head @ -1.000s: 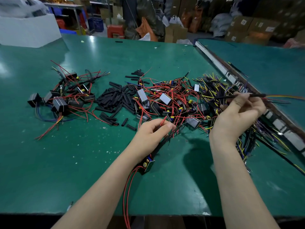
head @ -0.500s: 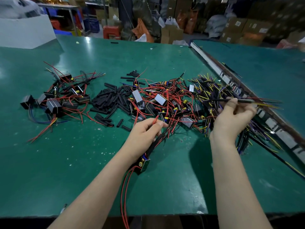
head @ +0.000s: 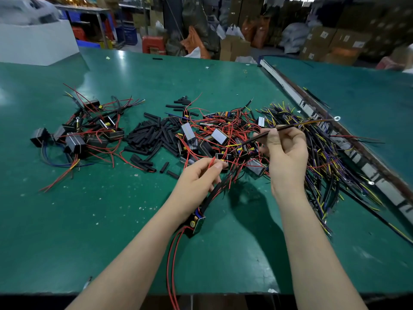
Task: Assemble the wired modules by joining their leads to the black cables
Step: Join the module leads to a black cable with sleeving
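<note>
Cable (head: 288, 127) and red lead (head: 211, 162) are not yet joined: the black cable's near end sits up and to the right of the lead tip, with the heap of modules (head: 220, 139) below the gap. Its long axis runs from lower left to upper right, ending in a ring terminal (head: 336, 118). The right hand (head: 285, 151) pinches the cable, held above the table (head: 93, 220). The left hand (head: 197, 182) pinches the lead, its module (head: 196, 223) hanging under the wrist. Closing the gap looks like the next move.
</note>
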